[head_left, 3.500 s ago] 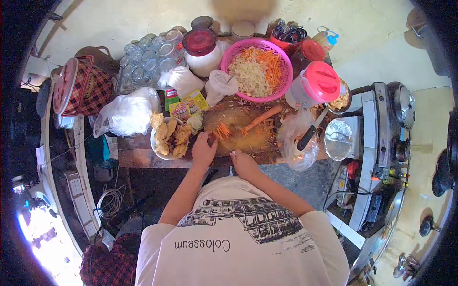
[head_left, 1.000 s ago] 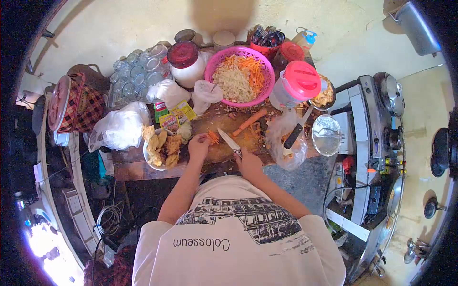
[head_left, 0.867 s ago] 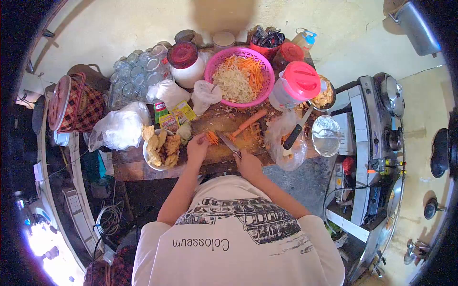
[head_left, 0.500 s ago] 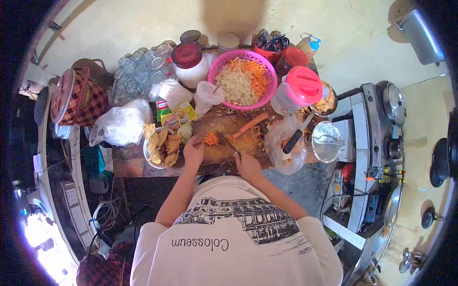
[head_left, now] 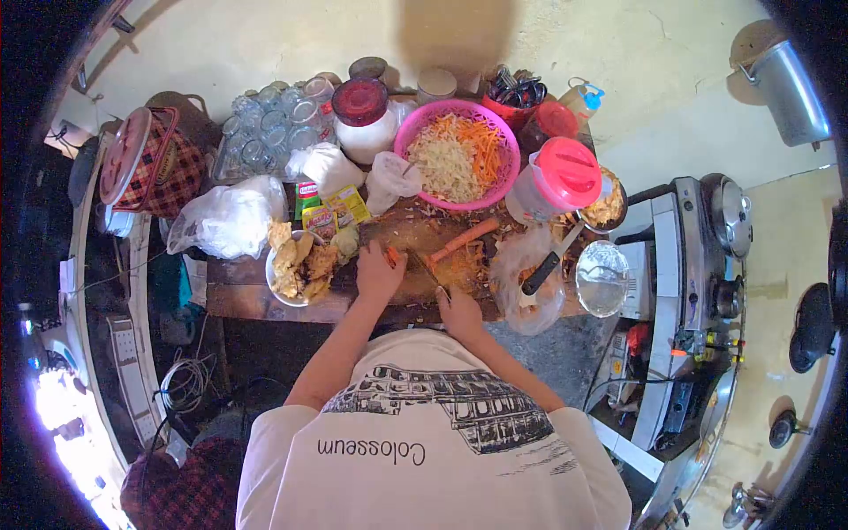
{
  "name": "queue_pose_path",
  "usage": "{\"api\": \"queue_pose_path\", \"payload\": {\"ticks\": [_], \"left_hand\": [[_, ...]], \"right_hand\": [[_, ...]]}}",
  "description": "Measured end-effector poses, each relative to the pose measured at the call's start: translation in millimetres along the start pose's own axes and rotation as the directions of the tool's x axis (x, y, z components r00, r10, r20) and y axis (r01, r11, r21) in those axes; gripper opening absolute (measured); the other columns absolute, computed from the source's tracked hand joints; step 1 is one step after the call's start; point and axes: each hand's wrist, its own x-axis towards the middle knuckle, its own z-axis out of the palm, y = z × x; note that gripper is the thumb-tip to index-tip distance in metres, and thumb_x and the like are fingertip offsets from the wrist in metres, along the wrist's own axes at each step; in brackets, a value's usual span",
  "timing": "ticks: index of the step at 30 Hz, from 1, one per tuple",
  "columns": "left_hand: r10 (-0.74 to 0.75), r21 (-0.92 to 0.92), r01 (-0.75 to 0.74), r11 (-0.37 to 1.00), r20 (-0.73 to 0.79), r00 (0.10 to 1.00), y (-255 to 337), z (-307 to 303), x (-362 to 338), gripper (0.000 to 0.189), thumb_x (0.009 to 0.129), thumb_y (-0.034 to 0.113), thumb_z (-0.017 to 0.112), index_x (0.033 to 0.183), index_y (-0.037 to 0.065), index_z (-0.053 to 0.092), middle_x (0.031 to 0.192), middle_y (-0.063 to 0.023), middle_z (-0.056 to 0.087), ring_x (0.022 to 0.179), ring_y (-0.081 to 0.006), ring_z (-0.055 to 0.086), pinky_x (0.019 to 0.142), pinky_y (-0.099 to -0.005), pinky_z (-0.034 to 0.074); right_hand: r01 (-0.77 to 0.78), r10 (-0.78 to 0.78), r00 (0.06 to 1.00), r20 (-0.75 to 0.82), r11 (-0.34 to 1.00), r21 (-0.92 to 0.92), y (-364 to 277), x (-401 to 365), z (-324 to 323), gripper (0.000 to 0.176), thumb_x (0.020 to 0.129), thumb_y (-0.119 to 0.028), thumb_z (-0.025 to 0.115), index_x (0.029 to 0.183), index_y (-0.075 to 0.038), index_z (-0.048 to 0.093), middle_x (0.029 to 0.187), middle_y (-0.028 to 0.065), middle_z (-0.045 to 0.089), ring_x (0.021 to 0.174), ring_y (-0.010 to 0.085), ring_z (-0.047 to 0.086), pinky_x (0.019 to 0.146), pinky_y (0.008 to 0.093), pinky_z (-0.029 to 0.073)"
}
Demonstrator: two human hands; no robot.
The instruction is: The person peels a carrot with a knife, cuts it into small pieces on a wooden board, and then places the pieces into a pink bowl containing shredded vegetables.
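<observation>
My left hand (head_left: 380, 272) is on the wooden table, its fingers closed around a small bunch of cut carrot strips (head_left: 391, 256). To its right, my right hand (head_left: 460, 309) grips a knife (head_left: 429, 272), whose blade points up and left toward the strips. Just beyond the blade lies a long piece of carrot (head_left: 464, 238), with orange shavings around it. Behind the hands, a pink basket (head_left: 515, 168) holds shredded carrot and pale shreds. A white bowl of fried pieces (head_left: 302, 269) stands left of my left hand.
A clear plastic bag (head_left: 530, 309) with a black-handled knife (head_left: 541, 272) across it lies at right, beside a pink-lidded jug (head_left: 565, 174) and a clear bowl (head_left: 603, 279). Seasoning packets (head_left: 331, 210), a red-lidded jar (head_left: 360, 128) and glasses (head_left: 269, 119) crowd the left side.
My left hand has moved right onto the carrot strips and closed around them. My right hand stays in nearly the same place with the knife.
</observation>
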Motion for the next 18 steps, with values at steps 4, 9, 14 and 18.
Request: {"api": "queue_pose_path", "payload": {"ticks": [4,9,14,18], "left_hand": [[-0.075,0.077,0.066,0.995,0.112,0.991,19.3,-10.8,4.3,0.057,0.073,0.024,0.067,0.12,0.004,0.041,0.105,-0.0228,0.047,0.096,-0.0403,0.053,0.078,-0.0437,0.048],[-0.047,0.104,0.031,0.994,0.156,0.987,9.4,4.5,9.2,0.055,0.07,0.019,0.069,0.118,0.007,0.043,0.109,-0.0227,0.046,0.098,-0.0393,0.052,0.08,-0.0432,0.048],[-0.007,0.119,-0.016,0.993,0.187,0.982,12.3,3.8,9.2,0.052,0.068,0.014,0.07,0.113,0.004,0.046,0.112,-0.022,0.046,0.098,-0.0384,0.052,0.081,-0.0433,0.047],[0.029,0.154,-0.062,0.986,0.207,0.978,2.1,17.5,16.5,0.053,0.066,0.01,0.07,0.113,0.003,0.046,0.111,-0.0213,0.047,0.099,-0.0381,0.051,0.081,-0.0435,0.048]], "right_hand": [[-0.033,0.033,0.999,-0.006,0.999,-0.007,0.7,1.0,-1.7,0.04,0.092,-0.038,0.042,0.093,0.0,0.052,0.074,0.0279,0.059,0.072,0.0443,0.059,0.066,0.0516,0.045],[-0.022,0.023,1.0,-0.022,0.999,0.036,-2.8,-2.2,-8.9,0.04,0.092,-0.039,0.042,0.093,0.0,0.052,0.076,0.0282,0.059,0.074,0.0446,0.058,0.068,0.0518,0.045],[-0.036,0.036,0.999,-0.003,0.999,0.03,-4.0,-2.0,-12.5,0.04,0.092,-0.039,0.042,0.093,0.0,0.053,0.076,0.0278,0.06,0.075,0.0445,0.058,0.069,0.0518,0.045],[-0.023,0.023,1.0,0.006,1.0,0.002,-1.1,0.5,-10.7,0.039,0.091,-0.037,0.042,0.093,0.0,0.053,0.077,0.0267,0.06,0.074,0.0427,0.06,0.068,0.0515,0.046]]}}
